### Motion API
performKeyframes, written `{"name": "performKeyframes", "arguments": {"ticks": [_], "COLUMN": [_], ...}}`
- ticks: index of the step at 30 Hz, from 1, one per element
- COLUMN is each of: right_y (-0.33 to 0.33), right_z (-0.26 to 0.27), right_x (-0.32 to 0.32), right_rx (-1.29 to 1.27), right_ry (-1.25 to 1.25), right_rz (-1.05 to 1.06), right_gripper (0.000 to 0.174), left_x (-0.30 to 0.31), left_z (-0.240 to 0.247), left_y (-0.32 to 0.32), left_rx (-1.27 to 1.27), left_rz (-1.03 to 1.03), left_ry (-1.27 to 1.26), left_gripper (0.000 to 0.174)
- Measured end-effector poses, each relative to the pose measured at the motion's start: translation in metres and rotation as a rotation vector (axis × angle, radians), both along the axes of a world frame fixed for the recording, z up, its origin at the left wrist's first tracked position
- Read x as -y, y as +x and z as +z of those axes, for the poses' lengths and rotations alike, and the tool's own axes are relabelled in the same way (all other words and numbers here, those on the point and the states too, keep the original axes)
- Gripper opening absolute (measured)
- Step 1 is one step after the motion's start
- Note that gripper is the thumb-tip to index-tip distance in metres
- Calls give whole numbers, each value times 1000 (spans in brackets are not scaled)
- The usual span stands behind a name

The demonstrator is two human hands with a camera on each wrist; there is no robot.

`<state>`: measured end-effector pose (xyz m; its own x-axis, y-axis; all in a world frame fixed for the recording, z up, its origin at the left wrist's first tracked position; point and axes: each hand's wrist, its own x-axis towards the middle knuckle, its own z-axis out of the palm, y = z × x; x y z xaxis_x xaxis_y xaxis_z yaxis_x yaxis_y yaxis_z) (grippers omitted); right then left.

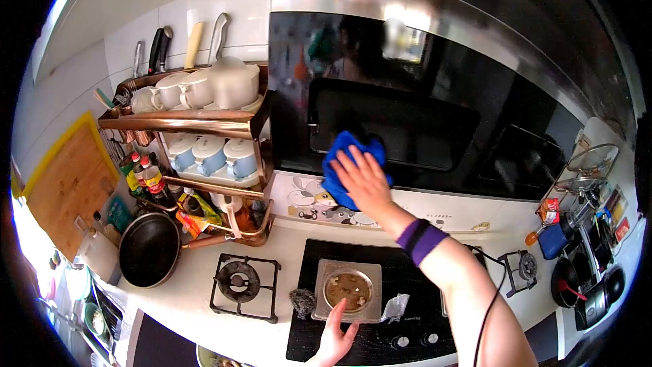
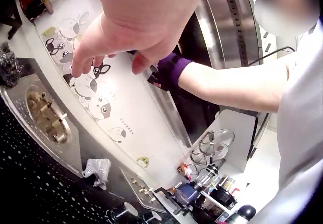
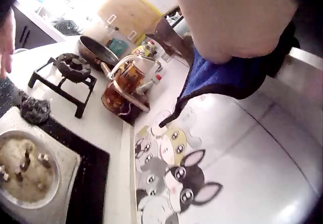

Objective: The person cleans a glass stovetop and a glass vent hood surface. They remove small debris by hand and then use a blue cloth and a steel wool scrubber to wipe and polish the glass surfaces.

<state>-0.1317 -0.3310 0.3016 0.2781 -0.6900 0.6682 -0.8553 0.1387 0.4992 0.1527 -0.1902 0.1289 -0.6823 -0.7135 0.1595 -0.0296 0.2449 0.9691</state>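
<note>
- R fingers: straight & a bit spread, laid on the blue cloth, not curled round it.
- Cloth's at the lower L part of the black panel, lapping down onto the white tile strip w/ cartoon animals; one dark-edged corner hangs loose over the tile in the R wrist view.
- L fingers: extended, relaxed, nothing in them that I can see; they're by the round metal well w/ brown stuff in it. Can't tell from the head view if they touch its rim; the L wrist view suggests they hang clear.
- Step in hand, I'd judge: wiping the panel's bottom edge. Best w/ palm flat & even pressure, so the whole cloth bears, not just the tips.
- Tuck that loose corner under my palm, else it'll prob drag dirt across the tile.
- Long overlapping strokes along the edge; fold to a clean face b/c a dirty one would likely smear the gloss.
- L hand's free: could brace on the white desk, away from the well.
- Watch the thin black cord by my R arm; could snag on the grate when I reach R.
- Mind the dark scrubber & crumpled clear wrapper beside the well; a careless sleeve or L elbow might knock them.
</note>
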Motion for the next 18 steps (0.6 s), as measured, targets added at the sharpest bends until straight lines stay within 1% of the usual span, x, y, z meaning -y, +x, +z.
{"name": "performKeyframes", "arguments": {"ticks": [2, 3, 4, 5, 8, 11, 12, 13, 14, 16, 18], "right_y": [30, 38, 42, 45, 49, 55, 61, 68, 71, 75, 77], "right_z": [5, 8, 6, 4, 26, 66, 87, 106, 111, 103, 74], "right_x": [31, 43, 53, 61, 63, 74, 77, 78, 80, 83, 83], "right_rx": [13, -7, -40, -72, -183, -199, -158, -42, -59, -57, -29], "right_ry": [-36, -13, -24, -34, 94, 116, 100, 80, 46, 15, 18], "right_rz": [99, 126, 126, 126, 165, 153, 128, 156, 128, 89, 74], "right_gripper": [50, 50, 50, 50, 52, 54, 60, 68, 70, 73, 73], "left_x": [6, 10, 15, 17, 19, 19, 21, 22, 23, 24, 26], "left_z": [-8, -6, 1, -1, -14, -15, -15, -15, -15, -16, -21], "left_y": [9, 14, 22, 27, 34, 32, 29, 26, 24, 21, 20], "left_rx": [-34, -50, 46, 32, 10, 17, 14, 12, 14, -8, -18], "left_rz": [28, 42, 41, 53, 84, 57, 47, 39, 29, 26, 20], "left_ry": [32, 49, 24, 13, -23, 48, 24, 2, -18, -33, -33], "left_gripper": [68, 68, 67, 67, 67, 66, 66, 66, 65, 65, 65]}}
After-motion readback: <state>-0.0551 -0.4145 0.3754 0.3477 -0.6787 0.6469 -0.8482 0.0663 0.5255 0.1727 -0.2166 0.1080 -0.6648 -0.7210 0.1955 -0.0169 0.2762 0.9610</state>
